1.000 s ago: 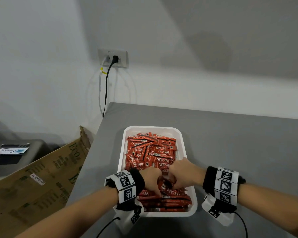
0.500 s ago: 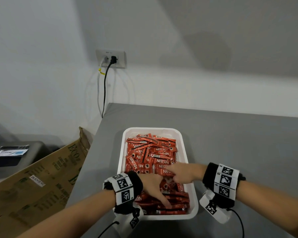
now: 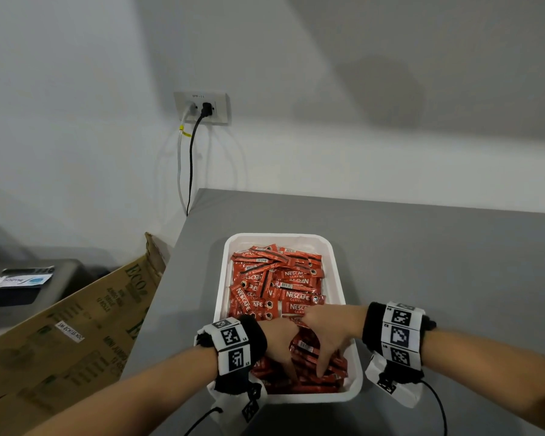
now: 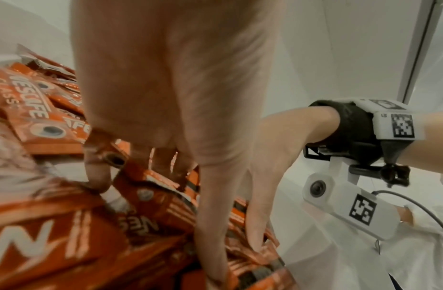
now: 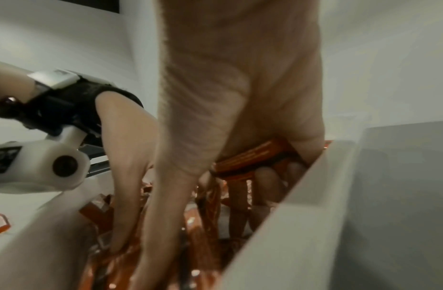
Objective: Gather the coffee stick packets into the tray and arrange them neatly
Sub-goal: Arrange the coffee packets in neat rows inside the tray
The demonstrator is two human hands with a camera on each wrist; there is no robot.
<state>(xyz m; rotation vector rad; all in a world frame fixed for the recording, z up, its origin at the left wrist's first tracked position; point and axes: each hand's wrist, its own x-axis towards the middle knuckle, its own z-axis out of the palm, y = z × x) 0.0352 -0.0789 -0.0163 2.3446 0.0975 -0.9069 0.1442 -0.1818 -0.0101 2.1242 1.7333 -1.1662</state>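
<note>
Head view: fingertips [image 3: 321,372] buried among packets [image 3: 277,284]

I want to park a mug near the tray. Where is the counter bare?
The grey counter shows bare right of the white tray and behind it toward the wall. A narrower strip runs along the tray's left side to the counter edge. The tray is crowded: coffee packets fill it, with left hand and right hand inside.

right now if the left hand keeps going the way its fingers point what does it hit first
The left hand points down into the coffee packets; it already touches them, and next probably the tray bottom underneath.
</note>
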